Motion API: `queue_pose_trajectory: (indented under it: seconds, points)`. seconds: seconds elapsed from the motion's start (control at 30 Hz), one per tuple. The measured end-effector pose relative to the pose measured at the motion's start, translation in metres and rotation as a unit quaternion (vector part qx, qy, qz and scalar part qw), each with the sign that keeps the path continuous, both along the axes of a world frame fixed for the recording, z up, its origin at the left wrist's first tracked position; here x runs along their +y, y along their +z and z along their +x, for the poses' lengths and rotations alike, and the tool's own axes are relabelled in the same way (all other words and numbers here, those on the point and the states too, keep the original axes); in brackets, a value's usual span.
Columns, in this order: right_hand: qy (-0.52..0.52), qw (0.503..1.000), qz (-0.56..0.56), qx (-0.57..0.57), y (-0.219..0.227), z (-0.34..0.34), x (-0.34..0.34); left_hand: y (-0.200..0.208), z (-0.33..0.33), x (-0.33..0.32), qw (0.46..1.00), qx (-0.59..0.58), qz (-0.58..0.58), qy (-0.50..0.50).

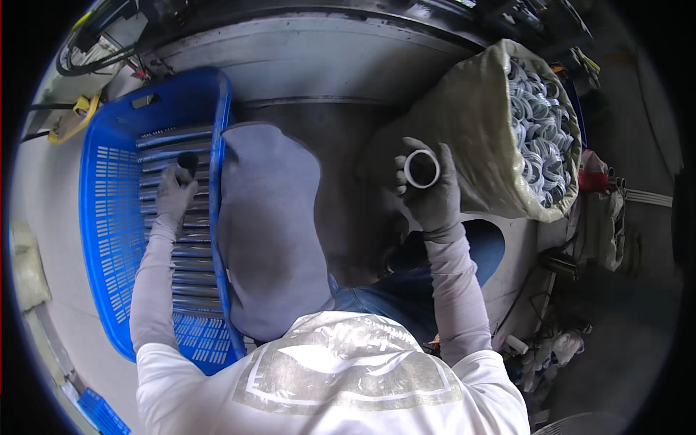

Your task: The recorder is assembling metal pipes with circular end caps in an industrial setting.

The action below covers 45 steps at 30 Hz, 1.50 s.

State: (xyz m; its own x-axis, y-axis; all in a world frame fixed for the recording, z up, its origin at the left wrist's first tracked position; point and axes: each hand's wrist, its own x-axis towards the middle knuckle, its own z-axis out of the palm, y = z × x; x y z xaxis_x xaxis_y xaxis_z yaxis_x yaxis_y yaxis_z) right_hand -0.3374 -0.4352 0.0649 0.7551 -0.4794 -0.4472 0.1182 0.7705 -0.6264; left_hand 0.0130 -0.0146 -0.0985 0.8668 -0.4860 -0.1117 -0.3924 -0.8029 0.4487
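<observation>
My right hand, gloved in grey, holds a white ring with its round opening facing up. The fingers curl around the ring, in front of the sack. Over on the left, my gloved left hand reaches into a blue plastic basket. Its fingers are closed at a dark, round-ended piece; whether this is the end of a tube I cannot tell. Beneath that hand, several shiny metal tubes lie side by side across the basket.
To the right, a large woven sack leans open, full of pale grey rings. A grey cloth covers my left leg beside the basket. Machinery with a pale panel stands along the far side. Clutter lies at the lower right.
</observation>
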Motion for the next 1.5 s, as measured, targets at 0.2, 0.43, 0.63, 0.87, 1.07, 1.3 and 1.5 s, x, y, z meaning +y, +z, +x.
queue_pose_trajectory:
  seconds: [0.2,0.43,0.63,0.87,1.07,1.3,1.5]
  points:
    - [0.012,0.997,-0.069,-0.014,-0.004,-0.013,0.003,0.248,-0.127,-0.157,0.91,-0.264,-0.125,-0.294]
    - [-0.012,0.801,-0.597,0.048,0.001,-0.014,0.03,0.245,-0.227,-0.246,0.894,-0.166,0.055,-0.412]
    - [-0.051,0.788,-0.609,0.077,-0.005,-0.019,0.026,0.228,-0.24,-0.266,0.869,-0.247,0.032,-0.427]
    - [-0.055,0.889,-0.441,0.112,-0.027,-0.007,0.044,0.222,-0.243,-0.266,0.866,-0.221,0.083,-0.442]
    - [-0.147,0.716,-0.668,0.137,0.004,-0.031,0.008,0.243,-0.263,-0.241,0.807,-0.244,-0.301,-0.446]
    - [-0.079,0.743,-0.66,0.075,0.062,-0.053,-0.009,0.235,-0.216,-0.226,0.724,0.25,-0.634,-0.109]
    - [-0.287,0.581,-0.725,0.233,0.106,-0.093,-0.14,0.334,-0.183,-0.224,0.787,0.061,-0.602,-0.124]
